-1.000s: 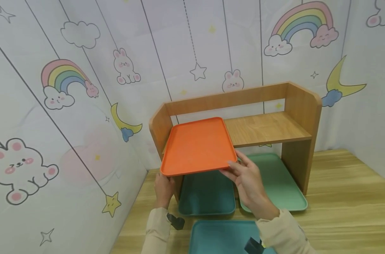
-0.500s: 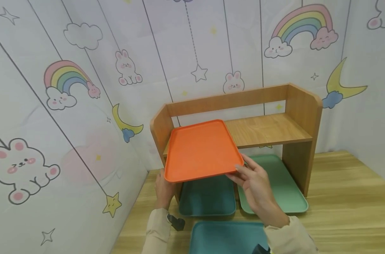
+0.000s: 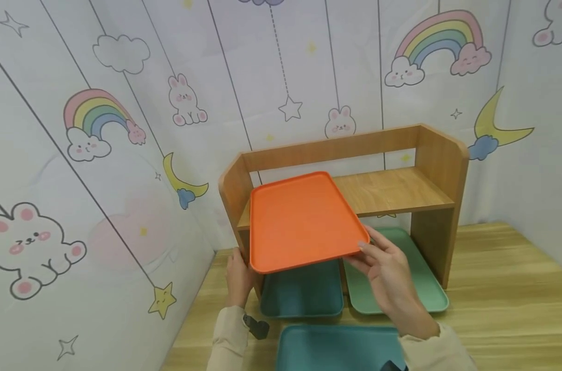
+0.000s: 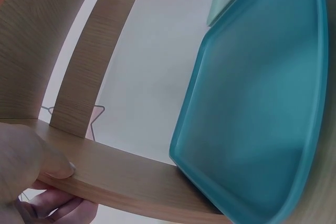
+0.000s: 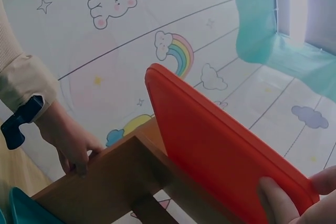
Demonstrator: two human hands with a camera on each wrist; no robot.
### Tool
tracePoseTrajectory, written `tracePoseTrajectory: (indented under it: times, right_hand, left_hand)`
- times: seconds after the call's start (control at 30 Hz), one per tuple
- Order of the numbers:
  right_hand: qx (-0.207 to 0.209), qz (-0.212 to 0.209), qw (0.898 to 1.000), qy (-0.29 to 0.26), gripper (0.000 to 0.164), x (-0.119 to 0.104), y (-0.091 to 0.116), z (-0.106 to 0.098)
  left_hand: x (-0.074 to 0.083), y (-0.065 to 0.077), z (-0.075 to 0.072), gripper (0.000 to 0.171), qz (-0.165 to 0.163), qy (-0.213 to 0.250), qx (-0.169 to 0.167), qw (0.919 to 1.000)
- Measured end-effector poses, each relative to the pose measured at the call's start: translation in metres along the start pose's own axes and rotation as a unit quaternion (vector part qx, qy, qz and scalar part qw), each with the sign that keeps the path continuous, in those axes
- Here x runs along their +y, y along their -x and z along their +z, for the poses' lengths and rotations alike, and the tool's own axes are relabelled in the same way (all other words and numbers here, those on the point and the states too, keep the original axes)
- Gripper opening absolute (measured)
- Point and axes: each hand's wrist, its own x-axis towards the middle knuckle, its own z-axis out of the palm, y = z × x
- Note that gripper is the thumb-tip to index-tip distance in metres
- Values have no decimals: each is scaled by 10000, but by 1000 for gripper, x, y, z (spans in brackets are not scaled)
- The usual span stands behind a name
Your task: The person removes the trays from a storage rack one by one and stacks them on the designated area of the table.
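An orange tray (image 3: 304, 221) lies tilted over the left part of the wooden desk shelf's upper board, its near edge jutting out in front. My right hand (image 3: 390, 275) pinches the tray's near right corner, thumb above and fingers below, as the right wrist view also shows with the fingers (image 5: 278, 200) against its underside. With my left hand (image 3: 238, 278) I grip the front edge of the wooden shelf's left side panel (image 4: 121, 177), thumb on the inner face and fingers on the outer. The tray hides part of the upper board.
Under the shelf, a dark teal tray (image 3: 301, 293) lies at left and a mint green tray (image 3: 415, 278) at right. Another teal tray (image 3: 336, 350) is on the table (image 3: 508, 288) in front. A patterned wall hanging (image 3: 137, 103) stands close on the left and behind.
The orange tray's near end has swung right and slightly down toward me, with my right hand moving along. My left hand has stayed at the shelf's left side.
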Motion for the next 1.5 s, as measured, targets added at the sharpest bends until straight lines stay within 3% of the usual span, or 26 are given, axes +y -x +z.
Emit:
tracePoseTrajectory:
  times: [0.13, 0.53, 0.77, 0.97, 1.5]
  right_hand:
    - [-71, -115, 9999, -64, 61, -5, 1, -4]
    - [-154, -297, 9988, -372, 59, -11, 4, -13]
    - [-116, -310, 9982, -501, 45, -10, 5, -19]
    - [-248, -386, 9964, -718, 34, -11, 7, -25]
    - [-489, -420, 9925, -1034, 32, -17, 10, -42]
  left_hand:
    - [0, 0, 1, 23, 119, -75, 99, 9999]
    - [-1, -1, -1, 25, -42, -96, -67, 9999]
    - [-1, -1, 0, 27, -225, -99, -174, 9995]
    - [0, 1, -1, 27, -165, -66, -87, 9998]
    - [-1, 1, -1, 28, -132, -61, -141, 9998]
